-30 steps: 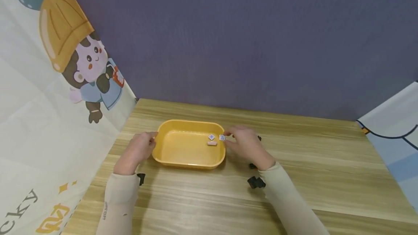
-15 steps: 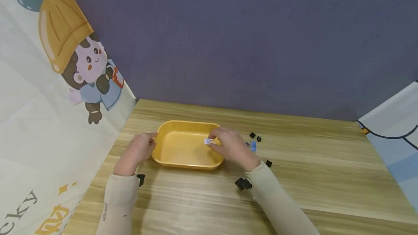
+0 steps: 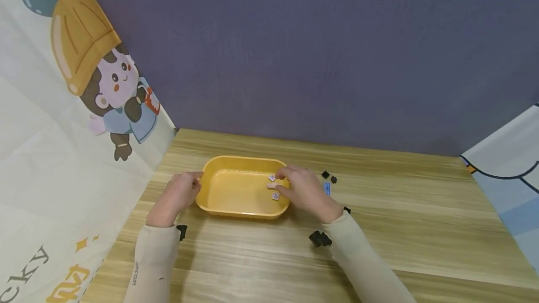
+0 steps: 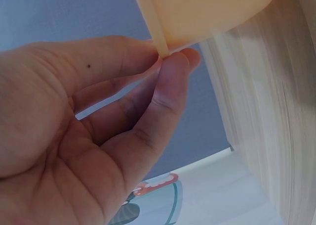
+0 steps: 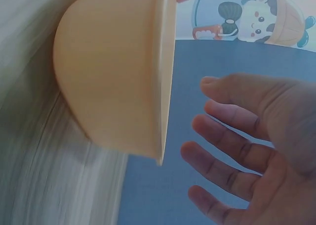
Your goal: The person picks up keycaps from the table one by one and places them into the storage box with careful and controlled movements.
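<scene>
My left hand (image 3: 176, 195) pinches the left rim of a yellow plastic tray (image 3: 227, 193) between thumb and fingers; the left wrist view shows this grip on the rim (image 4: 157, 34) up close. Over the tray's right end hovers my right hand (image 3: 306, 190), fingers spread apart and holding nothing, as the right wrist view confirms with the hand (image 5: 252, 141) beside the tray wall (image 5: 108, 76). Beneath its fingertips, on the tray floor, lie a small white square piece (image 3: 275, 196), a second white square piece (image 3: 272, 177) and a pinkish bar-shaped piece (image 3: 271, 185).
Right of the tray, a blue rectangular piece (image 3: 327, 188) lies on the wooden table (image 3: 404, 219), with small black pieces (image 3: 325, 174) around it. A dark wall (image 3: 320, 60) stands behind the table, and a printed cloth (image 3: 50, 153) hangs on the left.
My right hand carried a white square piece left over the rim, let it go inside the tray, and drew back slightly to the right. The left hand and tray stay put.
</scene>
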### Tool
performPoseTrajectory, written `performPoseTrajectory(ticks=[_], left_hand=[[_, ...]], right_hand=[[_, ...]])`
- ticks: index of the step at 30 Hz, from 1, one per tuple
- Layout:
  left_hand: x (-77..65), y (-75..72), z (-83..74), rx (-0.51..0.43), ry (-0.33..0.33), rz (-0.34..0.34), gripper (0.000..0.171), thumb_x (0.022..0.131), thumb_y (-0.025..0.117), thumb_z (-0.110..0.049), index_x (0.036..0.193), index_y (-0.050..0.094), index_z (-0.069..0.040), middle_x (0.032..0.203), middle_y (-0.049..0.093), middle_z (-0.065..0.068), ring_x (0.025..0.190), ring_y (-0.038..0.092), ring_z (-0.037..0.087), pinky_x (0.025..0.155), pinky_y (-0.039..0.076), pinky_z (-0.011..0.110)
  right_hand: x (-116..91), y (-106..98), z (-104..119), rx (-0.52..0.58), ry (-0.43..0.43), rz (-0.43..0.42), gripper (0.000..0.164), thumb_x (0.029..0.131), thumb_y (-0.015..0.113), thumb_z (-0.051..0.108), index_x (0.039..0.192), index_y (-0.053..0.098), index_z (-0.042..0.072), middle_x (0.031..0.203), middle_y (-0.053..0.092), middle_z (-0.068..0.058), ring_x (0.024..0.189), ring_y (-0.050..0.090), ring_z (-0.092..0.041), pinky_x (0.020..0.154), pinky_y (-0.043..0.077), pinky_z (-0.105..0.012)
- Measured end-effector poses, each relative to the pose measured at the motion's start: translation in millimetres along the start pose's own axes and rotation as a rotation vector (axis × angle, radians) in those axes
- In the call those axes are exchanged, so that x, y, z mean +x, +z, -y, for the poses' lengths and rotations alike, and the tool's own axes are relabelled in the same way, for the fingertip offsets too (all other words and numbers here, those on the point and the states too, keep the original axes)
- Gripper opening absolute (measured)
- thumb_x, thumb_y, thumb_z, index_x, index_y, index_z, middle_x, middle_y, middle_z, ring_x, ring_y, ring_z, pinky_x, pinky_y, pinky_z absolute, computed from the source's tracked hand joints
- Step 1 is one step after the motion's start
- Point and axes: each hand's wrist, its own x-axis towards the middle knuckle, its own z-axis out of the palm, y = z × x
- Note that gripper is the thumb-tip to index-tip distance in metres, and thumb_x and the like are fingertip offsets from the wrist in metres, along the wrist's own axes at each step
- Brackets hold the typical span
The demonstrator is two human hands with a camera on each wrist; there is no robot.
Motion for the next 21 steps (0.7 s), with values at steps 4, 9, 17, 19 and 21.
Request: performPoseTrajectory(ticks=[4, 9, 17, 19, 21], left_hand=[[0.1, -0.3, -0.1, 0.000, -0.001, 0.001, 0.041, 0.097, 0.055, 0.004, 0.137, 0.052, 0.013, 0.109, 0.066, 0.028, 0.058, 0.051, 0.016, 0.054, 0.047, 0.030], [0.1, -0.4, -0.1, 0.004, 0.001, 0.001, 0.041, 0.097, 0.055, 0.004, 0.136, 0.052, 0.013, 0.110, 0.066, 0.028, 0.060, 0.052, 0.017, 0.054, 0.048, 0.030], [-0.1, -0.3, -1.2, 0.014, 0.002, -0.004, 0.041, 0.096, 0.056, 0.004, 0.136, 0.054, 0.012, 0.108, 0.067, 0.026, 0.062, 0.053, 0.018, 0.056, 0.048, 0.030], [-0.6, -0.3, -1.6, 0.022, 0.004, -0.006, 0.040, 0.096, 0.056, 0.004, 0.135, 0.054, 0.013, 0.107, 0.067, 0.026, 0.063, 0.053, 0.018, 0.056, 0.048, 0.030], [-0.9, -0.4, -1.7, 0.024, 0.007, -0.006, 0.040, 0.096, 0.056, 0.005, 0.135, 0.054, 0.013, 0.106, 0.067, 0.026, 0.062, 0.053, 0.018, 0.056, 0.048, 0.030]], right_hand=[[-7.8, -6.9, -7.6, -0.010, 0.020, 0.001, 0.023, 0.090, 0.077, 0.021, 0.110, 0.072, 0.010, 0.104, 0.069, -0.001, 0.087, 0.065, -0.019, 0.078, 0.052, -0.041], [-19.1, -14.5, -22.5, -0.025, 0.082, 0.007, 0.023, 0.090, 0.076, 0.021, 0.110, 0.072, 0.012, 0.107, 0.068, -0.001, 0.096, 0.064, -0.022, 0.082, 0.049, -0.048], [-42.5, -21.6, -57.9, -0.027, 0.118, 0.000, 0.025, 0.090, 0.077, 0.020, 0.111, 0.070, 0.008, 0.106, 0.069, -0.006, 0.090, 0.067, -0.025, 0.074, 0.055, -0.042], [-49.4, -22.2, -68.2, -0.020, 0.151, 0.013, 0.026, 0.090, 0.076, 0.021, 0.112, 0.071, 0.008, 0.105, 0.069, -0.007, 0.090, 0.067, -0.026, 0.073, 0.054, -0.042], [-56.5, -23.0, -77.8, -0.006, 0.185, 0.029, 0.027, 0.091, 0.075, 0.020, 0.114, 0.070, 0.007, 0.106, 0.069, -0.010, 0.090, 0.066, -0.028, 0.072, 0.054, -0.043]])
